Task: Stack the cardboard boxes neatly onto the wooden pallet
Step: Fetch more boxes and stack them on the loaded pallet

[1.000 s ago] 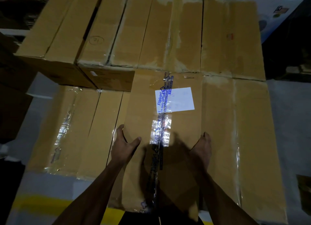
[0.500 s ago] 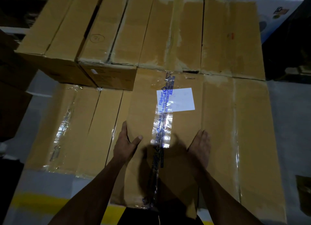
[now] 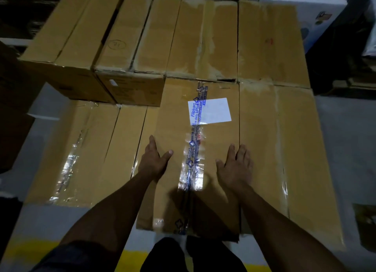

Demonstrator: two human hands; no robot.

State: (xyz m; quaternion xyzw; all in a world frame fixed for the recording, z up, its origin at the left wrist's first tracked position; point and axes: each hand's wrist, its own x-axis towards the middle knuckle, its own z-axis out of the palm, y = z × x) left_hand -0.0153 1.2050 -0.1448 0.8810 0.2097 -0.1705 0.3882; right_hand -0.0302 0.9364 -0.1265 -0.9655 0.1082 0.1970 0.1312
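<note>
Fingers (image 3: 242,149) flattened, box (image 3: 175,190) pushed farther in

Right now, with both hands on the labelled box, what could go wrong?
The Flipkart-taped box overhangs the row's near edge; pushed unevenly by the left hand and right hand, it may end up skewed. The left hand's fingers at the seam beside the lower left box could get pinched. The box's far edge may catch the back-row box.
</note>
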